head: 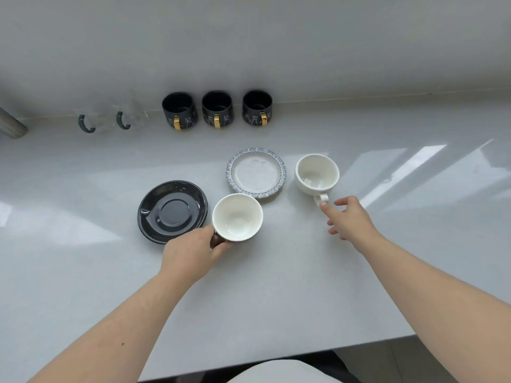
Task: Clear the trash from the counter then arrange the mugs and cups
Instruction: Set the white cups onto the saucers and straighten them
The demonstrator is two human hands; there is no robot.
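My left hand [190, 254] grips the dark handle of a cup with a white inside [237, 217], held between a black saucer [172, 211] and a blue-rimmed white saucer [256, 172]. My right hand [349, 218] is at the handle of a white cup [317, 174] standing to the right of the blue-rimmed saucer; thumb and forefinger touch the handle, the other fingers are spread. Three black mugs with gold handles [217, 110] stand in a row against the back wall. Two clear glass mugs with green handles [110, 121] stand to their left.
The white counter [276, 286] runs to a front edge at the lower right. A grey metal cylinder [11, 124] juts in at the far left by the wall. No trash shows on the counter.
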